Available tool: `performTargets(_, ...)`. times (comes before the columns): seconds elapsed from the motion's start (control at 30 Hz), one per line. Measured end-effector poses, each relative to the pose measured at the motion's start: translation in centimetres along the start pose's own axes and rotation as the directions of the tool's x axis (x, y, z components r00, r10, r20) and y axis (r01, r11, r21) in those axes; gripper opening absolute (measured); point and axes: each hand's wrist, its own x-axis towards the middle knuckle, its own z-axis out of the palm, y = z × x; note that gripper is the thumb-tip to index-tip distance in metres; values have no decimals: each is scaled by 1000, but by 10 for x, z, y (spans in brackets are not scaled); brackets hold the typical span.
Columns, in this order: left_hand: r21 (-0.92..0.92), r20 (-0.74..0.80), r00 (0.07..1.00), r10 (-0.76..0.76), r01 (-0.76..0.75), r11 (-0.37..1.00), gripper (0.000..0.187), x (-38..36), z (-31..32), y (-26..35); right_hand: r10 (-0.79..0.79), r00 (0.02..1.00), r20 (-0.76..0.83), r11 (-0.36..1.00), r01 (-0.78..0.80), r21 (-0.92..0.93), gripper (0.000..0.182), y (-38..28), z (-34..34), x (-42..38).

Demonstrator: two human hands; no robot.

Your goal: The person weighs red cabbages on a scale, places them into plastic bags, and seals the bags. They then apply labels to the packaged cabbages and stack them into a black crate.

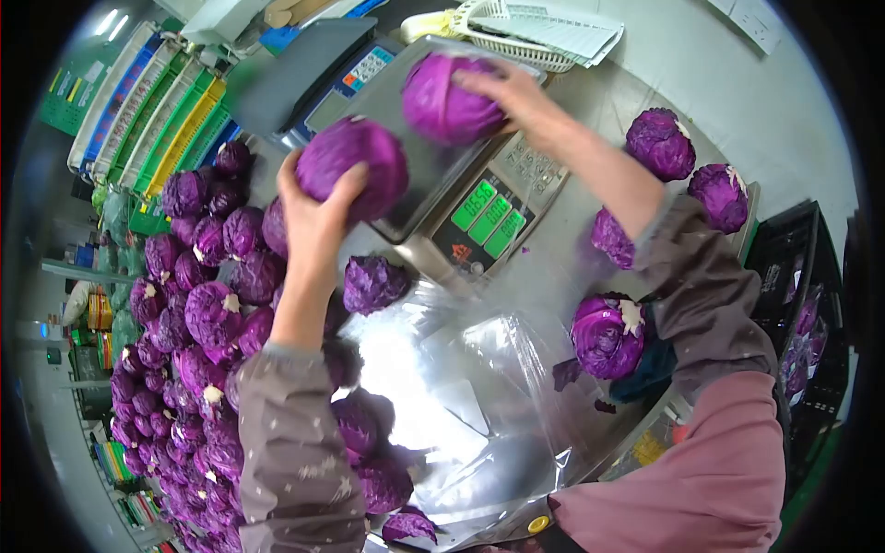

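Observation:
My left hand (318,207) grips a red cabbage (362,166) from its near side, thumb on one side and fingers on the other. The cabbage overlaps the left edge of the scale plate (433,170) in this view. At the far side of the scale, my right hand (512,97) is closed on a second red cabbage (447,100), fingers over its top. The scale's green display (489,218) is lit on the side facing me. A smaller cabbage (373,284) lies on the table just below my left hand's cabbage.
A large heap of red cabbages (212,313) fills the left side. Several more cabbages (660,145) sit along the right. Clear plastic film (516,359) covers the metal table in front. A black crate (784,276) stands at right, stacked colored crates (157,111) at upper left, a white basket (479,14) behind the scale.

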Motion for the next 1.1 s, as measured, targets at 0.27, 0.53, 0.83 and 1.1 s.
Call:
performTargets(0.27, 594, 331, 768, 549, -621, 511, 88, -27, 5, 16, 144, 970, -196, 941, -73, 330, 82, -56, -24, -73)
performTargets(0.53, 461, 814, 546, -198, -402, 791, 37, -333, -50, -34, -9, 964, -266, 938, 100, 332, 79, -76, 1, -214)
performTargets(0.83, 495, 773, 631, -68, -532, 687, 59, -419, -39, -41, 375, 888, -265, 712, -93, 696, 54, -49, -16, -393)
performTargets(1.1, 629, 690, 722, -48, -565, 535, 26, -435, -19, -71, 529, 772, -353, 710, -175, 682, 50, -42, -10, -505)
